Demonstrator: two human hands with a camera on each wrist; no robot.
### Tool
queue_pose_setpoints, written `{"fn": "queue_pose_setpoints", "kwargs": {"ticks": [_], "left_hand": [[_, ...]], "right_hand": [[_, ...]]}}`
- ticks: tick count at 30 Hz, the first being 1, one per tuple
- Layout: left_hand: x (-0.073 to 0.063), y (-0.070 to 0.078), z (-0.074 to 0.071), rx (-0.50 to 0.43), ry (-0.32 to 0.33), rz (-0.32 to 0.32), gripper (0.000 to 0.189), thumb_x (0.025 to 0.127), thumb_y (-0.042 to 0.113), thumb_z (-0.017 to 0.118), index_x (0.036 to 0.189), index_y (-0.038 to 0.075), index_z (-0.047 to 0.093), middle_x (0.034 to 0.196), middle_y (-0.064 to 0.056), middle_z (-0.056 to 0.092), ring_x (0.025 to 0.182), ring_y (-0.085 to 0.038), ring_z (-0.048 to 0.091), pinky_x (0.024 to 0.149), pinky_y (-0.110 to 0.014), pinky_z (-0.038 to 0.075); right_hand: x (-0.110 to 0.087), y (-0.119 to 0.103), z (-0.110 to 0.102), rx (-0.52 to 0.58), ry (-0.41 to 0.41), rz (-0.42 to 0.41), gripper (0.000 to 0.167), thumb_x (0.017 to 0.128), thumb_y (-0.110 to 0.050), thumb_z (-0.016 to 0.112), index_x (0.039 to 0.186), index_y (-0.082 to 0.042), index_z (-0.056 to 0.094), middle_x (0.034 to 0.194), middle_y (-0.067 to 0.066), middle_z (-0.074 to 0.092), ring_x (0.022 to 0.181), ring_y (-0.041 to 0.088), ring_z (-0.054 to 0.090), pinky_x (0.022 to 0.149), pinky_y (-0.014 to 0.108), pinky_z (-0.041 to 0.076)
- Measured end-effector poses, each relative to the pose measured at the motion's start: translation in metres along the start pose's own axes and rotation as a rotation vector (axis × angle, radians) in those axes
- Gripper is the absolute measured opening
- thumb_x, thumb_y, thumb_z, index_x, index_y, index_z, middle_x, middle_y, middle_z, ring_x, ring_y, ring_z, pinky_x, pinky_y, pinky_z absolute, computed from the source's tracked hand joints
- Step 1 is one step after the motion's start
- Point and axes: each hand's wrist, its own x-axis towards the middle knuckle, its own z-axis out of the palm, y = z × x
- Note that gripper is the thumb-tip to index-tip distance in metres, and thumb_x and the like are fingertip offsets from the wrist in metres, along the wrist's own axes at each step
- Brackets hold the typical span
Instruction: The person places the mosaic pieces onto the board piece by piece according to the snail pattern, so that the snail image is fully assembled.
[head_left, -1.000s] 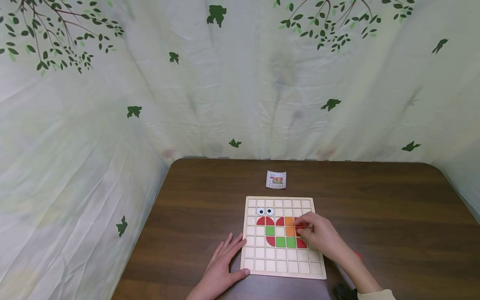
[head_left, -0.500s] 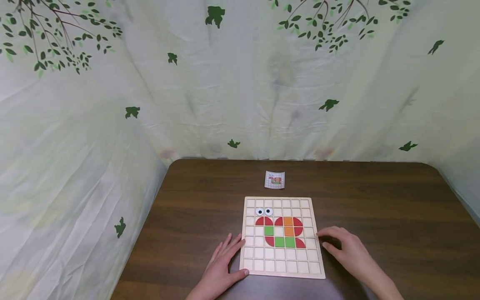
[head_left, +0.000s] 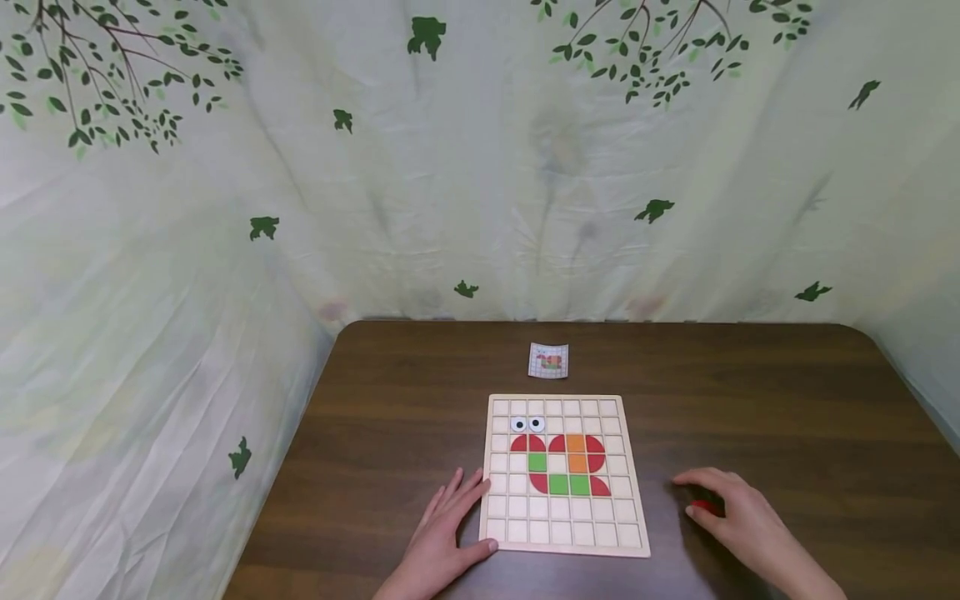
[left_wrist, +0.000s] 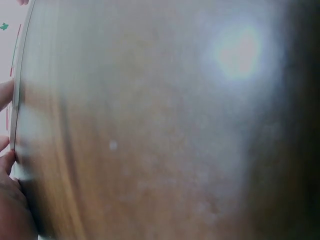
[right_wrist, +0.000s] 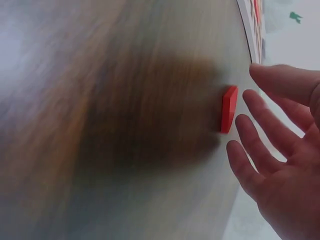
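A wooden grid board (head_left: 558, 537) lies on the table, carrying red quarter-round tiles, green and orange square tiles and two eye tiles (head_left: 527, 424). My left hand (head_left: 442, 537) rests against its left side with fingers spread, fingertips at the edge and thumb at the near left corner. To the right of the board, my right hand (head_left: 742, 512) hovers low with fingers and thumb apart, nothing between them. Under it a red tile (right_wrist: 229, 110) lies on the table, just off the fingertips in the right wrist view; the hand partly hides it in the head view.
A small picture card (head_left: 548, 361) with a coloured grid pattern lies beyond the board. The brown table (head_left: 375, 417) reaches back to a pale curtain (head_left: 480, 167) printed with leaves and birds.
My right hand has left the red tiles at the board's right part and moved right and nearer, over the loose red tile. A red quarter-round now shows there in the grid. My left hand stays put.
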Motion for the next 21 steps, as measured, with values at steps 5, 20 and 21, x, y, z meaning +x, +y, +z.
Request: {"fn": "queue_pose_setpoints", "kwargs": {"ticks": [5,20,21], "left_hand": [[0.0004,-0.0008,0.0006,-0.002,0.002,0.004,0.075,0.083,0.048,0.074,0.148,0.023,0.047,0.156,0.006,0.035,0.149,-0.026,0.015,0.114,-0.054,0.011],[-0.0006,-0.0025,0.0013,-0.006,0.003,0.015,0.075,0.083,0.047,0.075,0.147,0.023,0.047,0.156,0.006,0.035,0.148,-0.027,0.015,0.114,-0.052,0.01],[-0.0005,-0.0024,0.0013,-0.006,0.003,0.015,0.075,0.083,0.047,0.075,0.148,0.023,0.047,0.156,0.006,0.035,0.148,-0.026,0.015,0.114,-0.052,0.01]], "right_hand": [[-0.0058,0.0077,-0.0007,-0.001,0.016,-0.006,0.045,0.069,-0.007,0.088,0.107,-0.023,0.072,0.108,-0.009,0.065,0.094,0.016,0.06,0.075,0.037,0.051],[-0.0018,0.0075,0.0031,0.117,-0.067,0.085,0.032,0.074,0.0,0.083,0.097,-0.02,0.072,0.096,-0.009,0.063,0.07,0.0,0.057,0.064,0.024,0.052],[-0.0012,0.0071,0.0035,0.109,-0.06,0.083,0.032,0.074,0.0,0.083,0.096,-0.02,0.072,0.095,-0.009,0.063,0.07,0.0,0.057,0.063,0.024,0.052]]}}
